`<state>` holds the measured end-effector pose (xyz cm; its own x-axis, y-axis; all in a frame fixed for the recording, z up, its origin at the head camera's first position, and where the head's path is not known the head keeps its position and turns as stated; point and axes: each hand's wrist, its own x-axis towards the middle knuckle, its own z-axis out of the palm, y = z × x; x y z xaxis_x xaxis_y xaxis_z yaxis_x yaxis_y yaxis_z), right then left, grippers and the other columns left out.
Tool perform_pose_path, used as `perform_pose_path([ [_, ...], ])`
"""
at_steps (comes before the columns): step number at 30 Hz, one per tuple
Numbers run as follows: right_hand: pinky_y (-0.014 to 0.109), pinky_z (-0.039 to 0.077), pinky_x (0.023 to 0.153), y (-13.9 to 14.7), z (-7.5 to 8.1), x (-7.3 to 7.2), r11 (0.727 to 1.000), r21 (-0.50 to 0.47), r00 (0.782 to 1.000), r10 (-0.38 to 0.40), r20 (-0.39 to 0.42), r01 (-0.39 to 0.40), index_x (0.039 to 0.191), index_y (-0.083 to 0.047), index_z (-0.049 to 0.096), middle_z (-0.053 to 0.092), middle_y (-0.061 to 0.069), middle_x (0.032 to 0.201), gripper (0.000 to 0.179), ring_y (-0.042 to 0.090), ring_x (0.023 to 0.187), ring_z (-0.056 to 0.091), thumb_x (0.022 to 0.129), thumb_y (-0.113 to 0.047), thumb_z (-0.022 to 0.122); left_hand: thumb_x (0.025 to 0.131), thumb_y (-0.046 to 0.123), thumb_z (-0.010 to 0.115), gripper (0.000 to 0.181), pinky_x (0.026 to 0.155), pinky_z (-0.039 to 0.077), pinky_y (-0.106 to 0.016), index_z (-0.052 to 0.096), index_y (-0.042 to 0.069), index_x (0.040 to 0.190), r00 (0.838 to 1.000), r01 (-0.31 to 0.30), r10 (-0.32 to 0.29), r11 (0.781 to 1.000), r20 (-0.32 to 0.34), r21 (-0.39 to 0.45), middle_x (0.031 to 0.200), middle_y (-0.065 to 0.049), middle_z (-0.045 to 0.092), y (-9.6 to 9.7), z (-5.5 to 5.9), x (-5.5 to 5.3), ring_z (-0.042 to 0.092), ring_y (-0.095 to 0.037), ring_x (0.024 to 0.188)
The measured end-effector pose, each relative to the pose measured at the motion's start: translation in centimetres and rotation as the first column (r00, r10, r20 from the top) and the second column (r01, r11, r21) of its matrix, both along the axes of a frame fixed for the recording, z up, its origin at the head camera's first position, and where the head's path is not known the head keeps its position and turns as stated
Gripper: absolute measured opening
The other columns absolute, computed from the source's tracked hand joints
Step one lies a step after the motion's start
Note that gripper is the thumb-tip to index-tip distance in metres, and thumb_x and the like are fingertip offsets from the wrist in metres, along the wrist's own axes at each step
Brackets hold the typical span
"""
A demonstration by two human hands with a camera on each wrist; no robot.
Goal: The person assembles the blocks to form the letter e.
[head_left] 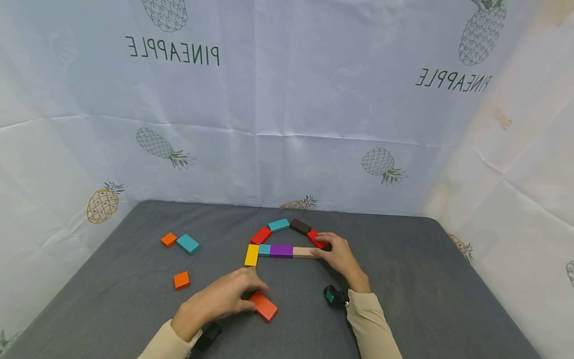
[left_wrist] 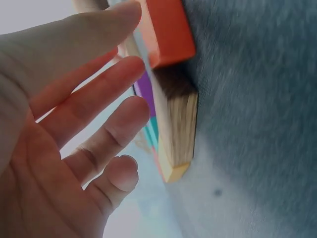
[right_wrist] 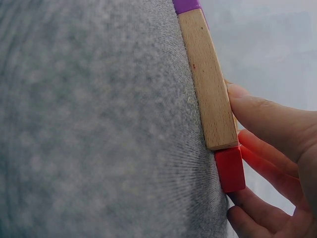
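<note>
My left hand (head_left: 226, 297) reaches over the front of the block outline, thumb beside an orange-red block (head_left: 265, 307) that lies flat on the table. Its fingers are spread in the left wrist view, next to a plain wooden block (left_wrist: 181, 129). The right hand (head_left: 343, 259) holds a red block (head_left: 316, 239) at the outline's right corner. Its thumb lies by the end of another plain wooden block (right_wrist: 208, 79). Leftward from that block run a purple block (head_left: 281, 251), a small teal block (head_left: 264, 250) and a yellow block (head_left: 251, 255).
The outline's upper part has a red block (head_left: 261, 235), a teal block (head_left: 279, 225) and a dark brown block (head_left: 300, 226). Left on the grey table (head_left: 426, 299) lie an orange block (head_left: 169, 240), a teal block (head_left: 188, 244) and another orange block (head_left: 181, 280). A pineapple-print cloth (head_left: 305, 99) hangs behind.
</note>
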<state>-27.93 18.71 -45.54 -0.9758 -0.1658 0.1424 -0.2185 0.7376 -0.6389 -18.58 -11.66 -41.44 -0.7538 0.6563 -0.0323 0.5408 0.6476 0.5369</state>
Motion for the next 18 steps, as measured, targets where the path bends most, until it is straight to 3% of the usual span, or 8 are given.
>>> perform_pose_path([
  [6, 0.058, 0.039, 0.11, -0.1, 0.0, 0.0, 1.0, 0.01, 1.0, -0.008, 0.007, 0.008, 0.126, -0.002, 0.067, 0.059, 0.014, 0.14, 0.047, 0.038, 0.136, 0.047, 0.087, -0.026, 0.077, 0.085, 0.014, 0.078, 0.034, 0.078, 0.051, -0.027, 0.071, 0.01, 0.118, 0.997, -0.072, 0.071, 0.997, 0.014, 0.024, 0.107, 0.005, 0.068, -1.1, 0.6, -0.4, 0.053, -0.013, 0.095],
  [18, 0.058, 0.039, 0.11, -0.1, 0.0, 0.0, 1.0, 0.012, 1.0, -0.01, 0.007, 0.01, 0.127, -0.002, 0.067, 0.059, 0.014, 0.14, 0.047, 0.039, 0.135, 0.048, 0.087, -0.026, 0.077, 0.085, 0.013, 0.077, 0.036, 0.076, 0.052, -0.029, 0.07, 0.01, 0.12, 0.971, -0.204, 0.206, 0.978, -0.122, 0.036, 0.113, -0.003, 0.069, -3.6, 0.3, -1.6, 0.056, -0.017, 0.092],
])
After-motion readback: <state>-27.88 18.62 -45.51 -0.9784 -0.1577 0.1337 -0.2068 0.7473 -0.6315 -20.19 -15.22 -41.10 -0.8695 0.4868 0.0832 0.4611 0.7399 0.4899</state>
